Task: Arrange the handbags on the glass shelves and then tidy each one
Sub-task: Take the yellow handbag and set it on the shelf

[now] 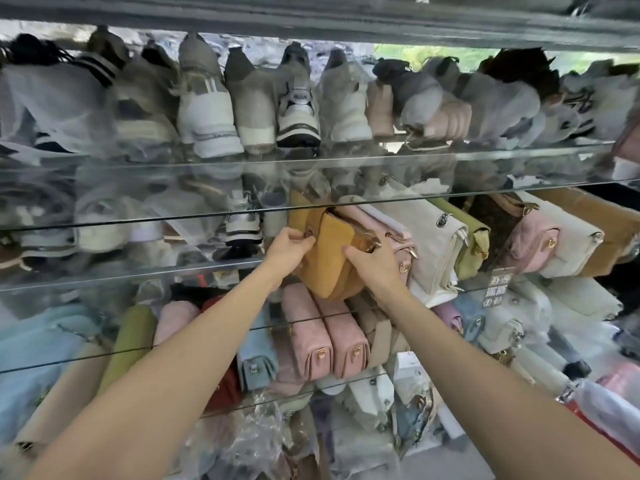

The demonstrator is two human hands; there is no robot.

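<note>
A mustard-yellow handbag [327, 261] is being held at the left end of the row on the middle glass shelf [138, 216], its lower edge hanging past the shelf's front lip. The left hand [289, 251] is gripping the bag's left end, its fingers [304, 238] being curled round the edge near a small gold fitting. The right hand [372, 261] is being pressed against the bag's right side, the fingers partly tucked behind it; a closed grip seems likely but is not being fully shown.

Progress is being judged as partial. To the right, a pink bag [391, 233], a cream bag [429, 244], a green bag [474, 244] and further bags are already standing in a leaning row. The yellow bag is not yet being left seated, and tidying appears outstanding. Two pink bags [325, 336] are standing on the shelf below.

Sneakers [207, 112] on the upper shelf are being blurred by motion and plastic wrapping. Items at the bottom are being obscured by reflections and film, so their arrangement cannot be told.
</note>
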